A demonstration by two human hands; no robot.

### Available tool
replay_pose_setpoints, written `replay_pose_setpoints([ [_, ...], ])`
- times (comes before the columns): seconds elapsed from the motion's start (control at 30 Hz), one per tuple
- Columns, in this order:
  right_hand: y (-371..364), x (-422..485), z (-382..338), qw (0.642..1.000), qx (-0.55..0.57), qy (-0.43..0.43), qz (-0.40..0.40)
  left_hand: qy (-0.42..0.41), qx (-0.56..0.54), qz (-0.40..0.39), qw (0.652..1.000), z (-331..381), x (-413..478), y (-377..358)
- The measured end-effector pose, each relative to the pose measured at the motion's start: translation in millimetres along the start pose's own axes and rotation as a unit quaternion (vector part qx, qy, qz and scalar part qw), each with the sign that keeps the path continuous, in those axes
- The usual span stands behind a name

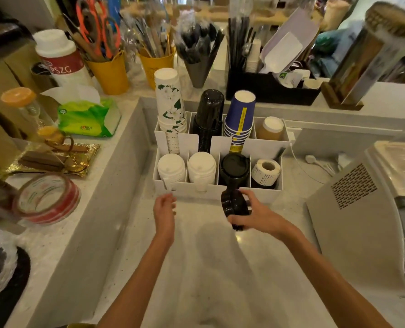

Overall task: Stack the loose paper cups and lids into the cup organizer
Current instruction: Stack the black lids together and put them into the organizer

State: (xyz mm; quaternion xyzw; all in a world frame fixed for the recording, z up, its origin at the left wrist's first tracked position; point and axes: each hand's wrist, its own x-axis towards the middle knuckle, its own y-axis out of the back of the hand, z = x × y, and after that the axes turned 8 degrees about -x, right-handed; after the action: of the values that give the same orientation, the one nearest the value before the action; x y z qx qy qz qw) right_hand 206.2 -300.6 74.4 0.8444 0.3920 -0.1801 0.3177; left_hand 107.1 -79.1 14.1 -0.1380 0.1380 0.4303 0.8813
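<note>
A white cup organizer [263, 147] stands on the counter ahead of me. Its back row holds a stack of white floral cups [169, 102], a stack of black cups [208, 114], a stack of blue cups [240, 114] and a brown cup [270, 129]. In the front row sit two stacks of white lids [171, 168] [202, 166], black lids [234, 168] and a roll of labels [266, 171]. My right hand [256, 215] grips a stack of black lids [234, 205] just in front of the black-lid slot. My left hand [164, 213] hovers open and holds nothing.
A grey machine [362, 216] stands at the right. A raised ledge on the left carries a tissue pack [88, 118], a tape roll [47, 197] and yellow buckets of utensils [109, 72]. A black caddy [270, 88] sits behind the organizer.
</note>
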Motion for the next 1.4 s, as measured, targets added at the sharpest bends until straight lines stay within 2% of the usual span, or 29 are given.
replay_pose_setpoints([
  [0.07, 39, 8, -23, 0.996, -0.066, 0.03, 0.057, -0.058, 0.031, 0.076, 0.995, 23, 41, 4],
  [0.13, 70, 19, -47, 0.977, -0.171, 0.063, 0.108, -0.06, 0.11, 0.097, 0.987, 40, 78, 4],
  [0.2, 89, 32, -68, 0.949, -0.284, 0.079, 0.113, -0.024, 0.14, 0.054, 0.988, 46, 103, 1],
  [0.3, 101, 53, -87, 0.893, -0.433, 0.08, 0.095, 0.017, 0.117, -0.017, 0.993, 44, 122, -7],
  [0.43, 103, 72, -93, 0.85, -0.518, 0.074, 0.065, 0.009, 0.072, -0.018, 0.997, 37, 129, -10],
  [0.63, 91, 87, -85, 0.85, -0.522, 0.066, 0.028, -0.021, 0.019, -0.028, 0.999, 26, 128, -4],
  [0.9, 88, 87, -75, 0.844, -0.53, 0.055, 0.058, -0.025, 0.01, -0.039, 0.999, 20, 133, -2],
  [1.1, 79, 72, -68, 0.853, -0.505, 0.055, 0.119, -0.022, 0.018, -0.037, 0.999, 18, 134, -1],
  [1.23, 61, 63, -65, 0.885, -0.403, 0.009, 0.231, -0.03, 0.029, -0.044, 0.998, 15, 138, 1],
  [1.3, 49, 63, -65, 0.897, -0.36, -0.011, 0.257, -0.035, 0.027, -0.044, 0.998, 13, 139, 1],
  [1.4, 39, 68, -62, 0.893, -0.352, -0.011, 0.28, -0.03, 0.03, -0.042, 0.998, 11, 139, 1],
])
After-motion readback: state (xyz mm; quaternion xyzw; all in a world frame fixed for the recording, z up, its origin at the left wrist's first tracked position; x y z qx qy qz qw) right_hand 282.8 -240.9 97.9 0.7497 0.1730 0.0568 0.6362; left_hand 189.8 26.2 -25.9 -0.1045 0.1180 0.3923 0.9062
